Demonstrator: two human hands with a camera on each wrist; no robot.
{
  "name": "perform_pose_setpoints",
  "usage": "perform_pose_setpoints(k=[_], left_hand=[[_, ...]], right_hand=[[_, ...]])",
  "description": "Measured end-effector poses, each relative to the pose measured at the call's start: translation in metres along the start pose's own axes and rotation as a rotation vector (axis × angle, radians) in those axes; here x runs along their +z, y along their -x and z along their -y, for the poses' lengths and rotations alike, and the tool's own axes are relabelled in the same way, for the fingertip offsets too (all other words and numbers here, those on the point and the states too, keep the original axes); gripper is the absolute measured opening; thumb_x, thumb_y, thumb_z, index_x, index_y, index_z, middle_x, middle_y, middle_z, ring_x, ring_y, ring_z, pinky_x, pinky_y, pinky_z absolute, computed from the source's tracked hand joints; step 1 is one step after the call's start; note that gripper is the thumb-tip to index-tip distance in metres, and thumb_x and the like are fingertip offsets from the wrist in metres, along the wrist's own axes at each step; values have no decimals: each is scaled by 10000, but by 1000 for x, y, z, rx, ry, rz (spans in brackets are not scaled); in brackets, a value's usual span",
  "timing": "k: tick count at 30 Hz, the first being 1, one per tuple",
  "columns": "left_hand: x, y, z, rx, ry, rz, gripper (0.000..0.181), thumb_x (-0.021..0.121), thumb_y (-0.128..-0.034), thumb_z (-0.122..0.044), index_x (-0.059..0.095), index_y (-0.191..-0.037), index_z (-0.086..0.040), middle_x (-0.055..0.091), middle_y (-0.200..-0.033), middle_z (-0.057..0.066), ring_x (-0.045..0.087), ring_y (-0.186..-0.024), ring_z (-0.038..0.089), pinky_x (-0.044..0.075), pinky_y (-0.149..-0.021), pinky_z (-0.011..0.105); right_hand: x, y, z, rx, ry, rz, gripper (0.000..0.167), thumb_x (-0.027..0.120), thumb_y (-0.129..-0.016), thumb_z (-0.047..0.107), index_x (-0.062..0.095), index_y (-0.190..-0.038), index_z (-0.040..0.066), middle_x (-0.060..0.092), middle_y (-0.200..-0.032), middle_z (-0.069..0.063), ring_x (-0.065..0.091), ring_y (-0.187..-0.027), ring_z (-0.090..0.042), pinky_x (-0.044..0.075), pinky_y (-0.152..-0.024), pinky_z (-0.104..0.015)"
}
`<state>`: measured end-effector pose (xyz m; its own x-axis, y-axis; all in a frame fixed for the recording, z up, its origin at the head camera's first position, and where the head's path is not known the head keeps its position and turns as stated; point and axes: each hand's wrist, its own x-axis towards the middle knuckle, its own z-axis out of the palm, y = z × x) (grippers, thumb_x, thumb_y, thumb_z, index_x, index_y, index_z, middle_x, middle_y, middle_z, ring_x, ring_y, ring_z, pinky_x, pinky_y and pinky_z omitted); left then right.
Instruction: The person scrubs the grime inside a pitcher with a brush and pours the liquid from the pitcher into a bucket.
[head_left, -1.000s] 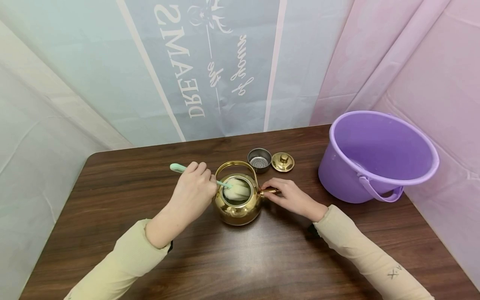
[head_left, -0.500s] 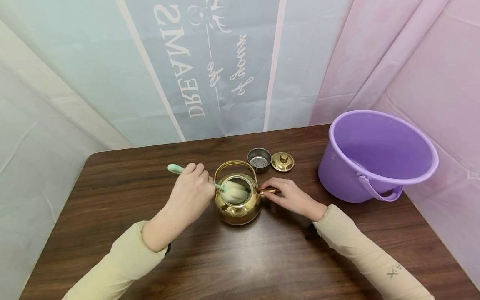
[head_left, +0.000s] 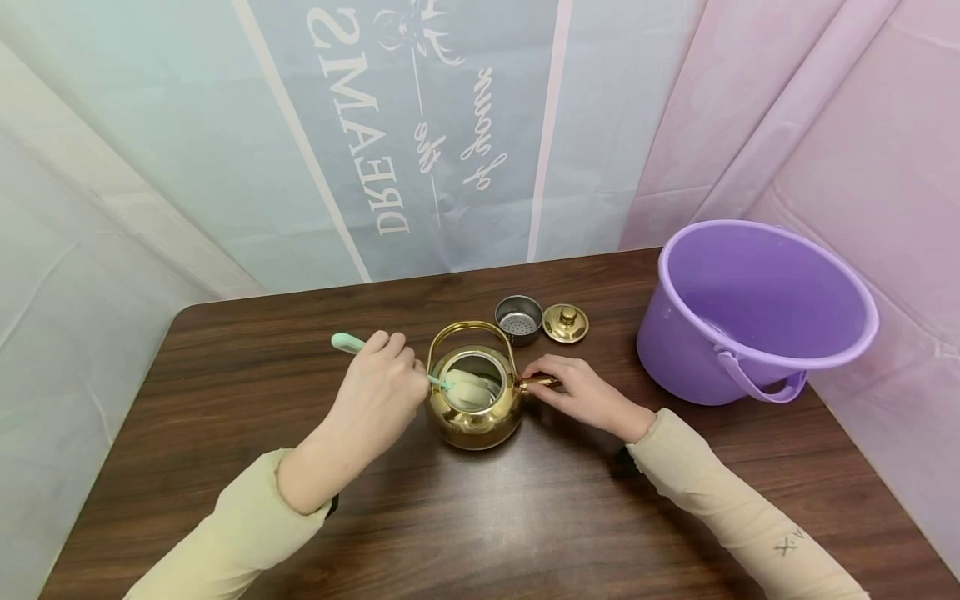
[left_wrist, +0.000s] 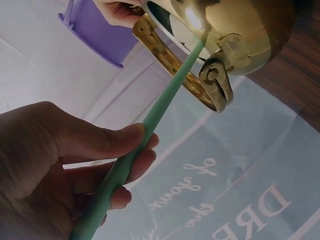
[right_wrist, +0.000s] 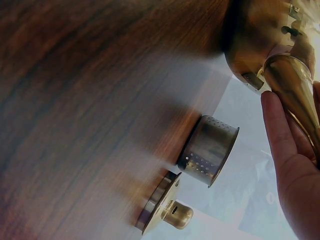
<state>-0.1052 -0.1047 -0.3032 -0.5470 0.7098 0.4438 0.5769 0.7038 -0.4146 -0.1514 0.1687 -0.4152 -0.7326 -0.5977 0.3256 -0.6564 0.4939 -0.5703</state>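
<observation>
A shiny gold kettle (head_left: 474, 425) stands lidless on the table, its hoop handle (head_left: 471, 327) upright. My left hand (head_left: 382, 392) grips the mint-green handle of a cleaning brush (head_left: 348, 342) from the kettle's left side. The brush's pale, soft-looking head (head_left: 468, 390) is inside the kettle's opening; its lower part is hidden. In the left wrist view, thumb and fingers close round the brush's green stick (left_wrist: 162, 105). On the other side my right hand (head_left: 577, 392) holds the kettle by its tapered gold spout (right_wrist: 292, 85), fingers along it in the right wrist view.
Behind the kettle stand a perforated metal strainer (head_left: 518, 320) and, touching or close beside it, the gold lid (head_left: 566, 323), knob up. A large purple bucket (head_left: 678, 358) stands at the right. Fabric curtains (head_left: 465, 225) border the brown wooden table (head_left: 247, 383).
My left hand has shifted slightly left and down, and the brush head has moved toward the left side inside the kettle. The right hand and kettle have stayed nearly still.
</observation>
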Motion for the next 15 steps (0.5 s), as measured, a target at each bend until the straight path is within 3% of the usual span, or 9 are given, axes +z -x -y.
perform_pose_setpoints(k=[7, 15], left_hand=[[-3, 1, -2, 2, -12, 30, 271, 609, -608, 44, 428, -457, -91, 413, -471, 33, 321, -536, 211, 276, -595, 294], [0, 1, -1, -7, -6, -5, 295, 582, -620, 72, 409, -449, -95, 410, -464, 37, 331, -540, 221, 288, -605, 305]], right_hand=[[0, 0, 0, 2, 2, -2, 136, 630, -853, 141, 626, -985, 105, 631, -970, 17, 593, -927, -106, 477, -801, -306], [1, 0, -1, 6, -5, -3, 138, 630, -855, 145, 626, -989, 111, 631, -978, 23, 593, -937, -102, 478, -805, -303]])
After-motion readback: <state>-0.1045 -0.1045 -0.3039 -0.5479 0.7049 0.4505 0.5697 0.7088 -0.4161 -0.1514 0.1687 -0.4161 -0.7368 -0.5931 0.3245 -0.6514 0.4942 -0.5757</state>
